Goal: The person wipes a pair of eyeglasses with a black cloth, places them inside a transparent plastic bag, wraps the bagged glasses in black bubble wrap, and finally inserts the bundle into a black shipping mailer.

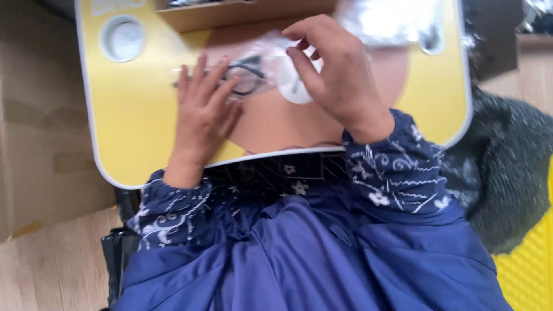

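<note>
Blue-sleeved left hand lies flat, pinning a thin, crinkly clear plastic bag with black-framed glasses mid yellow lap tray; right hand pinches a white round piece—light, slippery, fragile, grip bag edges.

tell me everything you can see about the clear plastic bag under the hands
The clear plastic bag is thin, crinkled and glossy, lying flat on the yellow lap table. Inside it shows a coiled black cable and a white rounded piece. The left hand presses its left end; the right hand pinches its right end.
</note>
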